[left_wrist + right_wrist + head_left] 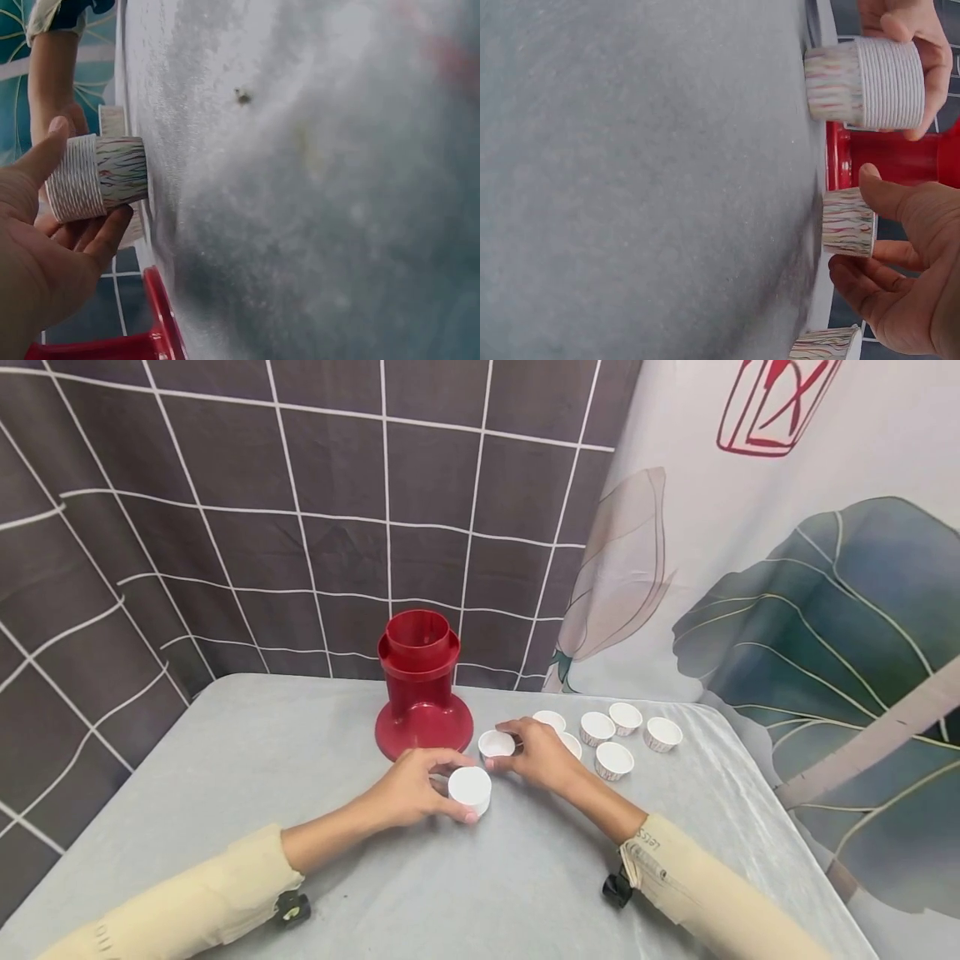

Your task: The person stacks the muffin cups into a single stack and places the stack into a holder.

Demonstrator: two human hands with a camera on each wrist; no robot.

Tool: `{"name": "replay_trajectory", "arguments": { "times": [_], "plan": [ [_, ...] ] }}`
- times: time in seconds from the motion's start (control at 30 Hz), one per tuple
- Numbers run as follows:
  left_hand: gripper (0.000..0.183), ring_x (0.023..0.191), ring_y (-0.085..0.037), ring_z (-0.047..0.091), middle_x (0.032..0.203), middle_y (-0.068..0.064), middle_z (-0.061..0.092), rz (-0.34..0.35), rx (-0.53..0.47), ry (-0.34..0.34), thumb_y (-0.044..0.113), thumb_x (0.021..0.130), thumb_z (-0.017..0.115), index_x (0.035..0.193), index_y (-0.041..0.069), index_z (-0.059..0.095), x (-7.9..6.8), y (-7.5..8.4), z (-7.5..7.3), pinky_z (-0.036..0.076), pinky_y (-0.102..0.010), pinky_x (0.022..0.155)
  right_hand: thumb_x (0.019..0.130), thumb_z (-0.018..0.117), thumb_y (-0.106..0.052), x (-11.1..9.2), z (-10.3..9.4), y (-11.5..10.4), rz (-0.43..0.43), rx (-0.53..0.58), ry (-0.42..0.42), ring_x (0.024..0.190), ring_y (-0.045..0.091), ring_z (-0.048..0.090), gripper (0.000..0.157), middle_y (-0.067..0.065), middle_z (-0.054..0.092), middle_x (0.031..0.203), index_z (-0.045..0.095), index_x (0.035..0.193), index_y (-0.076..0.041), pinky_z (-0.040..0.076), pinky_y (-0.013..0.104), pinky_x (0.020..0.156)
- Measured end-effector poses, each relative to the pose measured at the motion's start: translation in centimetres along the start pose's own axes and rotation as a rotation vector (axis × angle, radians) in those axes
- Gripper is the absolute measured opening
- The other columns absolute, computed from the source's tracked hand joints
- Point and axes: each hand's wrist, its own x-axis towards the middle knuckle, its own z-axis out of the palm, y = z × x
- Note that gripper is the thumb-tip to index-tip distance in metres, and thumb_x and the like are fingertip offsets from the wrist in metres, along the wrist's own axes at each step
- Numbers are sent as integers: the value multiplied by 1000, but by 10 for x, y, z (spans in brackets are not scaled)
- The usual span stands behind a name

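My left hand (414,789) grips a stack of nested paper baking cups (76,178), thumb on one side and fingers on the other. The stack has white rims and a streaky coloured pattern, and stands close over the table. To its right, my right hand (536,752) has thumb and fingers around a single paper cup (847,223), which sits upright with its white inside (496,743) facing up. Several more single cups (615,762) stand upright beyond the right hand, two of them partly hidden behind it.
A red stand (423,727) with a round base and an upright tube rises behind the hands. The grey cloth-covered table (300,727) meets a dark grid curtain (330,468) at the back. A leaf-printed curtain (817,610) hangs at right.
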Motion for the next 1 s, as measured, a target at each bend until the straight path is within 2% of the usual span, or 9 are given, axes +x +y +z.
{"name": "replay_trajectory", "arguments": {
  "times": [0.13, 0.23, 0.33, 0.43, 0.53, 0.73, 1.0],
  "plan": [
    [59, 106, -19, 80, 124, -6, 82, -4, 21, 23, 20, 78, 105, 131, 12, 81, 3, -2, -1, 68, -26, 89, 84, 100, -49, 2, 4, 6, -13, 23, 49, 102, 12, 78, 65, 3, 80, 119, 82, 135, -13, 67, 35, 90],
    [57, 106, -19, 79, 121, -4, 82, -15, 41, 33, 21, 76, 106, 128, 13, 82, 5, -1, -1, 67, -27, 88, 88, 97, -50, 2, -1, 1, -12, 57, 65, 100, 12, 78, 62, 5, 79, 119, 82, 136, -14, 66, 32, 87],
    [56, 105, -18, 80, 119, -4, 82, -29, 40, 29, 20, 75, 106, 126, 13, 82, 7, -1, -2, 66, -29, 88, 91, 94, -44, -6, -21, -27, 21, 120, 55, 102, 21, 82, 61, 15, 79, 124, 80, 137, -8, 68, 36, 89],
    [55, 103, -17, 80, 115, -3, 83, -33, 42, 28, 20, 75, 107, 124, 13, 83, 9, -1, -1, 66, -31, 88, 92, 94, -34, -15, -43, -60, 90, 191, 47, 109, 32, 84, 62, 22, 77, 133, 76, 141, -1, 69, 44, 96],
    [53, 101, -16, 80, 111, -1, 84, -30, 56, 32, 21, 74, 107, 121, 15, 84, 10, -1, 0, 65, -34, 89, 92, 94, -30, -20, -55, -77, 159, 256, 38, 118, 35, 83, 66, 22, 75, 142, 72, 146, 0, 67, 47, 103],
    [51, 101, -15, 80, 108, 2, 84, -37, 69, 38, 25, 73, 108, 118, 17, 85, 13, -2, 1, 64, -36, 91, 91, 94, -32, -25, -66, -85, 193, 318, 34, 121, 35, 82, 66, 16, 76, 143, 72, 148, -7, 67, 47, 105],
    [49, 102, -16, 79, 109, 0, 84, -57, 49, 29, 24, 73, 108, 116, 17, 85, 12, -4, -2, 65, -35, 92, 90, 95, -34, -34, -75, -91, 142, 353, 25, 119, 32, 83, 62, 13, 78, 142, 76, 144, -9, 68, 45, 104]
  ]
}}
